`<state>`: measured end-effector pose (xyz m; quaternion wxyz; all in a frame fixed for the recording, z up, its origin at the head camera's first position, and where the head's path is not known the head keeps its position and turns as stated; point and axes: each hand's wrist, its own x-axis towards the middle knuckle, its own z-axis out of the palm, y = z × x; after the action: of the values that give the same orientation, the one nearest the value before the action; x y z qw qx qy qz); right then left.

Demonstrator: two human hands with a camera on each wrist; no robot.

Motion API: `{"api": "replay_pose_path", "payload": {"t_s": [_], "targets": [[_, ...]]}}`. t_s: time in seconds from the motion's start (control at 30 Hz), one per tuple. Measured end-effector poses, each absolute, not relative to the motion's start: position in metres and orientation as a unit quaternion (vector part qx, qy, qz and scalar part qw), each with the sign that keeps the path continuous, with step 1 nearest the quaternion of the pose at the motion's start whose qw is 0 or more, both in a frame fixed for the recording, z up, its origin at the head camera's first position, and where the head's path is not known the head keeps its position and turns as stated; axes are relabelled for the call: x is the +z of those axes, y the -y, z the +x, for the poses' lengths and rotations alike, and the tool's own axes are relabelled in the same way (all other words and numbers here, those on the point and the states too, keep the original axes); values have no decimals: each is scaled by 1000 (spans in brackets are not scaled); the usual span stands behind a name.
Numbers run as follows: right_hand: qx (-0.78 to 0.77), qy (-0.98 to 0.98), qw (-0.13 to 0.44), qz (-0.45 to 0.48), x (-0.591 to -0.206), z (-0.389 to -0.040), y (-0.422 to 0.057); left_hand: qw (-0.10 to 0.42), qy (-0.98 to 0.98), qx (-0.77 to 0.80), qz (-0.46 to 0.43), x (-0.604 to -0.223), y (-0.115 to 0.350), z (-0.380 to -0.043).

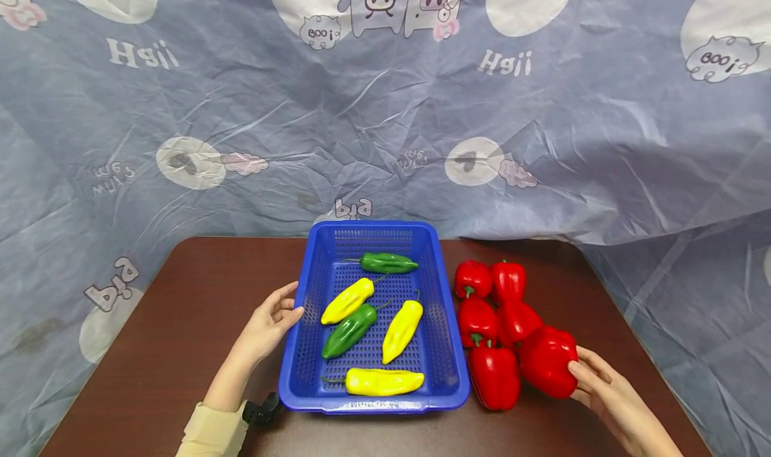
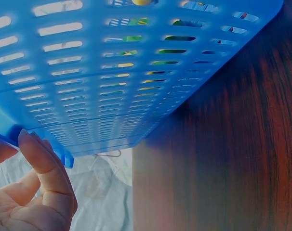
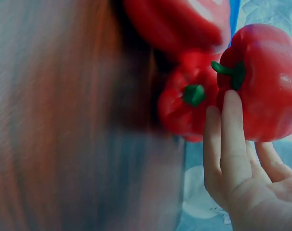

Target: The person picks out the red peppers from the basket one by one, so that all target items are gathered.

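A blue plastic basket (image 1: 376, 405) stands on the table, holding three yellow peppers (image 1: 402, 332) and two green peppers (image 1: 349, 331). My left hand (image 1: 265, 325) grips its left rim; in the left wrist view the thumb and fingers (image 2: 45, 163) meet at that rim, beside the slotted wall (image 2: 88, 96). On the right, my right hand (image 1: 608, 390) holds a red bell pepper (image 1: 549, 362) by its side, thumb and fingers around it. Its green stem (image 3: 228, 70) faces the fingertips in the right wrist view. Several other red bell peppers (image 1: 494, 377) lie grouped between it and the basket.
The dark brown wooden table (image 1: 199, 296) extends to both sides of the basket. A grey-blue printed cloth (image 1: 361, 109) hangs behind its far edge. A black strap or device (image 1: 262, 411) sits at the left wrist, close to the basket's near corner.
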<state>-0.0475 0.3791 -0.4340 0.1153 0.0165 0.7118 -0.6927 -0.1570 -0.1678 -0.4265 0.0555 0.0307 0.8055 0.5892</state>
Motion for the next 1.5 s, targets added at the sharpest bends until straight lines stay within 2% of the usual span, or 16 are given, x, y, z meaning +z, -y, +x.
{"api": "replay_pose_path", "payload": {"t_s": [0.27, 0.53, 1.27, 1.5], "targets": [[-640, -741, 172, 112, -441, -43, -384, 62, -806, 588, 27, -426, 170, -157], [-607, -751, 218, 143, -450, -39, -384, 61, -804, 590, 32, -428, 168, -158], [-555, -789, 242, 106, -460, -51, -391, 55, -799, 598, 38, -428, 168, -158], [-552, -799, 216, 104, -461, -54, -386, 59, -798, 599, 37, -427, 169, -158]]}}
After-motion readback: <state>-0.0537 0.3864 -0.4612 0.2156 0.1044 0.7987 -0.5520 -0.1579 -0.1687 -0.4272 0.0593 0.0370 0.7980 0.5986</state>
